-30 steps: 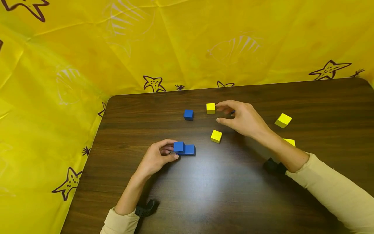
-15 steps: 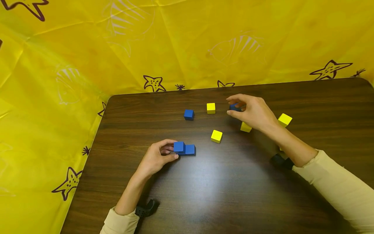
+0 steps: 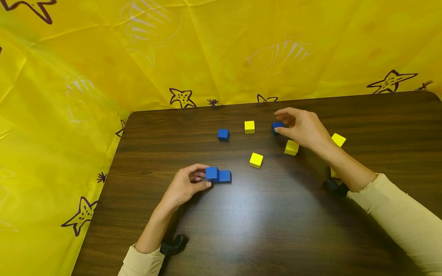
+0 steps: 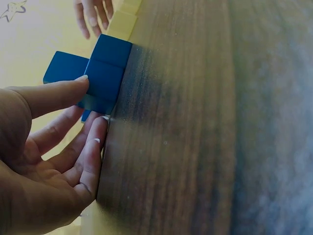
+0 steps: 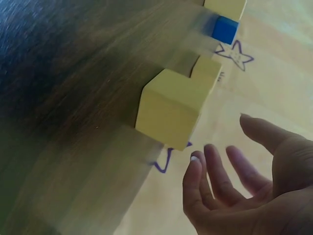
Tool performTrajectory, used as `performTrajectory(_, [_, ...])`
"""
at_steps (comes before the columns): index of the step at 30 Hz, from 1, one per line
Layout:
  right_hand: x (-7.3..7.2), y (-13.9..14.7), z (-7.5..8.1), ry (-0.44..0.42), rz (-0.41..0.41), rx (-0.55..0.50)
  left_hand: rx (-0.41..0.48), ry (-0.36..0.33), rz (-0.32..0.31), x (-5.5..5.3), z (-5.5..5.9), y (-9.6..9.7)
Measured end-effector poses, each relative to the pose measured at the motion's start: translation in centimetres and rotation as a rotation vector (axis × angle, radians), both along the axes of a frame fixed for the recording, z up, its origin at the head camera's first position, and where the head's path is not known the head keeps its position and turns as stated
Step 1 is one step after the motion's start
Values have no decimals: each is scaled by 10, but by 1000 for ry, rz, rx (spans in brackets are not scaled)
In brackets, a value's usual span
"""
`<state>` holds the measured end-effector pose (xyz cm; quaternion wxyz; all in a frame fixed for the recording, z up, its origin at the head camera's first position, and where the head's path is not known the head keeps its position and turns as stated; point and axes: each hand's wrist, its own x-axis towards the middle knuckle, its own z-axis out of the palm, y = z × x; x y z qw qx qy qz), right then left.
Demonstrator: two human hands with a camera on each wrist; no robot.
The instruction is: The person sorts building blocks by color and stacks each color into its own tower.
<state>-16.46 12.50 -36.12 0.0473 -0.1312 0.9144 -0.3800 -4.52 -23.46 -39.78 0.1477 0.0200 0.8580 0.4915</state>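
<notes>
My left hand (image 3: 184,186) holds the left end of a small group of blue cubes on the table. One blue cube (image 3: 211,173) sits on top, and a lower blue cube (image 3: 225,176) lies to its right. In the left wrist view the thumb presses the blue cubes (image 4: 105,78) from one side, with fingers on the other. My right hand (image 3: 304,128) hovers with fingers spread beside a single blue cube (image 3: 277,128), its thumb partly covering it. The right wrist view shows that hand (image 5: 244,181) with nothing between fingers and thumb, near a yellow cube (image 5: 168,107).
Another blue cube (image 3: 223,135) and a yellow cube (image 3: 249,127) lie toward the back. More yellow cubes stand nearer, one in the middle (image 3: 256,160) and one (image 3: 291,147) below my right hand. Two others are partly behind the right forearm. A yellow patterned cloth (image 3: 214,50) borders the table.
My right hand has drawn back to the right from beside the rear yellow cube, uncovering a blue cube and a yellow cube. The left hand and its blue cubes have stayed in place.
</notes>
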Motion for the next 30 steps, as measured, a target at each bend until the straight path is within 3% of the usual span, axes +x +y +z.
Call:
performTrajectory(9, [-7, 5, -4, -60, -32, 15, 3, 12, -9, 0, 1, 1])
performTrajectory(30, [-18, 6, -18, -216, -22, 2, -24, 10, -8, 0, 1, 2])
